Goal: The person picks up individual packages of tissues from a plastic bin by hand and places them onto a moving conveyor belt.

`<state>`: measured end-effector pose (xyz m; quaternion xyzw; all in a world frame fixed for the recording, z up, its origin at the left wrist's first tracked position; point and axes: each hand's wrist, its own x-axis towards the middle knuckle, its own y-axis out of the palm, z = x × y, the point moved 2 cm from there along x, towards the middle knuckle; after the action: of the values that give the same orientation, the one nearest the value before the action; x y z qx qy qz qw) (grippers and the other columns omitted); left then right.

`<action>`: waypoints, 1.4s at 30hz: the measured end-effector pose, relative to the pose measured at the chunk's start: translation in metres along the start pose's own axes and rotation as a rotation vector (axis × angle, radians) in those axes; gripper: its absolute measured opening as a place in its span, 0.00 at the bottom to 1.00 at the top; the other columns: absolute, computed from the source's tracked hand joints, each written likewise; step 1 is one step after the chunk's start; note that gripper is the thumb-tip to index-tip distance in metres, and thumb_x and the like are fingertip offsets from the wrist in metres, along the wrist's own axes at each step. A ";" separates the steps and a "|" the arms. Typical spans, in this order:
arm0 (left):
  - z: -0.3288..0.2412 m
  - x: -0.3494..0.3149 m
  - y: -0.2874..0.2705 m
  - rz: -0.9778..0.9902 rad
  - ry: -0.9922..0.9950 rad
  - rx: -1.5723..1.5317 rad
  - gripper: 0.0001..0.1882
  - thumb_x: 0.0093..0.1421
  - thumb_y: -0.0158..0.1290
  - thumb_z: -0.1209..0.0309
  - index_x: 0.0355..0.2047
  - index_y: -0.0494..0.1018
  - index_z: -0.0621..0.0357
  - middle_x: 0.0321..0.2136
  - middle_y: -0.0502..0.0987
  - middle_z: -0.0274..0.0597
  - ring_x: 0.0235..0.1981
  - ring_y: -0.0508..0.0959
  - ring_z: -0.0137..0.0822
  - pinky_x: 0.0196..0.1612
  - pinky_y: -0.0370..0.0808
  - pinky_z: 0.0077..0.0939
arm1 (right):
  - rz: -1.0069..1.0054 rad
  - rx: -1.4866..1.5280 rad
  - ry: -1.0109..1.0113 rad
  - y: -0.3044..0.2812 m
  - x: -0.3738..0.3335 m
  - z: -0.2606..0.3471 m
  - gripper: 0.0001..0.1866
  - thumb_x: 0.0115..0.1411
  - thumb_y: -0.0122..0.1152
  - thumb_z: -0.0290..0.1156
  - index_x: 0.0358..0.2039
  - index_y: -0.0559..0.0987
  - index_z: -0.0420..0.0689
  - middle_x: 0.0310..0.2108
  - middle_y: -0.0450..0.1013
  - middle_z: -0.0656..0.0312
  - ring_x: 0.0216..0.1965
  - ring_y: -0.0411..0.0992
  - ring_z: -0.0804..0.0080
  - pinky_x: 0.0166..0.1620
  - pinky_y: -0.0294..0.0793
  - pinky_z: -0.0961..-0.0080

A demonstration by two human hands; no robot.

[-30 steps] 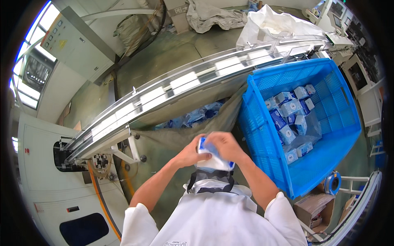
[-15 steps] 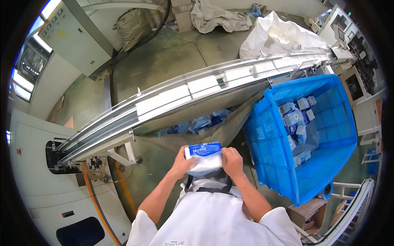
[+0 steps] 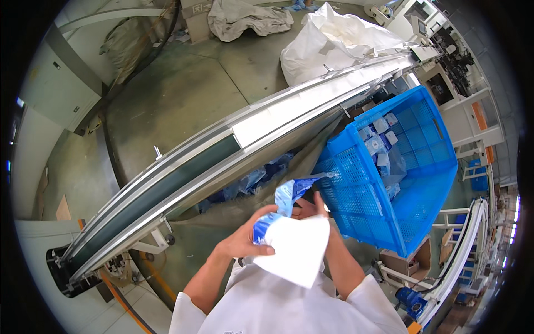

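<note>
Left hand (image 3: 247, 236) clamped on white stack (image 3: 297, 245); right hand (image 3: 315, 209) partly hidden behind it, near blue wrapper (image 3: 285, 197), grip indeterminable.

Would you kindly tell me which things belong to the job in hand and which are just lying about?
Apparently in the job: white block, in the left hand; blue wrapper; blue basket; conveyor.

Seemingly lying about: grey cloth heap; cardboard box.

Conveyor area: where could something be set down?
Green belt left of the white blocks looks bare; so does floor between belt, grey sheet and white bag. Crowded: under those blocks; packs piled left in the blue crate.
</note>
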<state>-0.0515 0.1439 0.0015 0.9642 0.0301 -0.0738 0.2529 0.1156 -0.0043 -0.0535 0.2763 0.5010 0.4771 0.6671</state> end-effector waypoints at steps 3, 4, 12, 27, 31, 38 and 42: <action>0.000 0.010 -0.024 -0.085 -0.026 0.093 0.51 0.46 0.67 0.73 0.65 0.47 0.55 0.53 0.63 0.45 0.54 0.64 0.35 0.57 0.62 0.30 | -0.279 -0.353 -0.177 0.038 -0.026 0.012 0.49 0.59 0.24 0.72 0.65 0.53 0.42 0.53 0.68 0.49 0.56 0.67 0.53 0.58 0.64 0.59; -0.001 0.012 -0.028 -0.105 -0.036 0.108 0.51 0.46 0.67 0.73 0.65 0.47 0.55 0.53 0.64 0.45 0.53 0.65 0.34 0.56 0.63 0.29 | -0.143 -0.355 -0.273 0.042 -0.033 0.011 0.48 0.59 0.36 0.69 0.67 0.49 0.43 0.57 0.64 0.51 0.59 0.63 0.59 0.60 0.60 0.64; 0.032 0.026 -0.059 -0.311 -0.003 0.010 0.46 0.48 0.64 0.78 0.64 0.50 0.56 0.53 0.63 0.45 0.51 0.68 0.34 0.54 0.67 0.30 | -0.384 -0.710 -0.506 0.035 -0.031 -0.002 0.57 0.42 0.70 0.15 0.68 0.43 0.45 0.54 0.64 0.51 0.56 0.64 0.62 0.58 0.63 0.67; 0.268 0.110 -0.247 -0.716 -0.295 1.350 0.36 0.60 0.47 0.52 0.61 0.57 0.63 0.60 0.59 0.59 0.63 0.55 0.56 0.64 0.52 0.48 | -0.846 -0.462 -0.615 0.075 -0.075 0.036 0.50 0.32 0.72 0.24 0.61 0.62 0.39 0.49 0.72 0.49 0.48 0.74 0.56 0.54 0.71 0.64; 0.208 0.112 -0.233 -0.568 -0.683 1.072 0.36 0.59 0.45 0.46 0.60 0.60 0.58 0.60 0.61 0.56 0.60 0.60 0.57 0.62 0.57 0.45 | -0.873 -0.705 -0.418 0.022 -0.072 0.032 0.50 0.35 0.71 0.20 0.62 0.60 0.42 0.52 0.67 0.50 0.54 0.67 0.59 0.56 0.66 0.65; 0.065 0.067 -0.100 -0.279 -0.296 0.727 0.43 0.54 0.54 0.52 0.62 0.54 0.67 0.61 0.58 0.61 0.63 0.57 0.51 0.64 0.54 0.37 | -0.533 -1.063 -0.112 0.053 -0.071 0.055 0.53 0.38 0.73 0.25 0.65 0.53 0.46 0.49 0.68 0.52 0.50 0.67 0.63 0.55 0.65 0.68; -0.003 0.065 -0.029 0.257 -0.055 0.213 0.46 0.53 0.58 0.58 0.64 0.47 0.65 0.59 0.59 0.57 0.62 0.60 0.43 0.63 0.55 0.34 | -0.203 -1.301 0.068 0.075 -0.034 0.070 0.50 0.41 0.70 0.28 0.64 0.55 0.45 0.46 0.71 0.57 0.45 0.69 0.68 0.52 0.67 0.71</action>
<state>0.0102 0.1715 -0.0203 0.9791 -0.1083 -0.0698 0.1571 0.1520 0.0021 0.0481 -0.2471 0.1550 0.6256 0.7235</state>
